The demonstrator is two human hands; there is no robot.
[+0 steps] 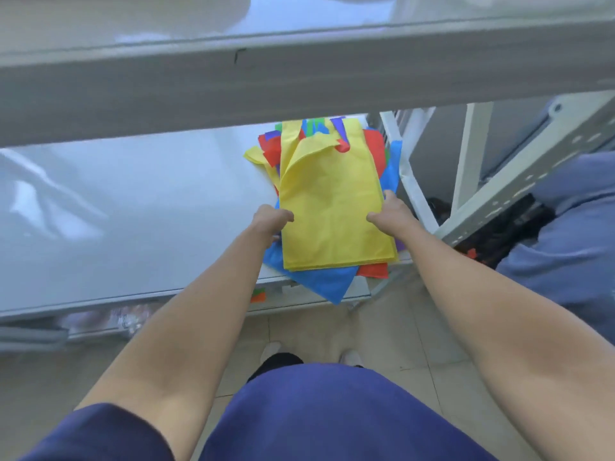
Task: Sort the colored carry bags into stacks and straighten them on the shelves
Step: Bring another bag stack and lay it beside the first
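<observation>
our left hand (271, 219) pinches the yellow bags (332, 201) at their 9 o'clock edge, thumb on top, and our right hand (389, 214) grips the 3 o'clock edge the same way. the yellow bags lie on top of a mixed pile at the 3 o'clock end of the lower shelf (149, 211), handles toward 12 o'clock. a blue bag (319, 282) pokes out at 6 o'clock past the shelf's front lip; a red bag (374, 270) shows at 5 o'clock.

No words, numbers or signs can be read here. A small orange and green tag (258, 295) sits on the near edge of the shelf (133, 227), but it is too blurry to read.
</observation>
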